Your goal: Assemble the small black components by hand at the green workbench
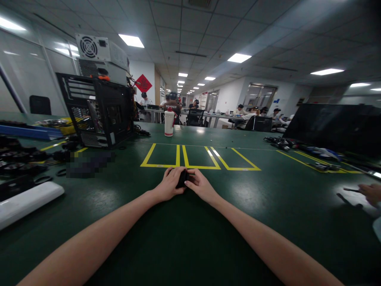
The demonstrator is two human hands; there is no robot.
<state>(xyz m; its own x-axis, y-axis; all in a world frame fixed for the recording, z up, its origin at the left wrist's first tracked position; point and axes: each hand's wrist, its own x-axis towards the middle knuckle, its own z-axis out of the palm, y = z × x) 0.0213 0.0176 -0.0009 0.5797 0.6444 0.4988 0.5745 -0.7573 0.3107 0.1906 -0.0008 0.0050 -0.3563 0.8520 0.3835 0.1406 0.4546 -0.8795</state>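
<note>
Both of my hands hold one small black object (pixel 182 179) just above or on the green table, short of the yellow tape frames; its kind cannot be made out. My left hand (pixel 172 183) wraps it from the left, fingers over the top and thumb low on the near side. From the right, my right hand (pixel 200 184) closes on it, with the thumb on its near face and fingers over the upper edge. Much of the object is hidden by the fingers.
Yellow tape frames (pixel 202 168) mark the green table (pixel 184 242). A white cup (pixel 169 124) stands beyond them. At left are an open computer case (pixel 98 111) with power supplies on top, and a white bar (pixel 32 202). Another person's hand (pixel 370 193) reaches in at right.
</note>
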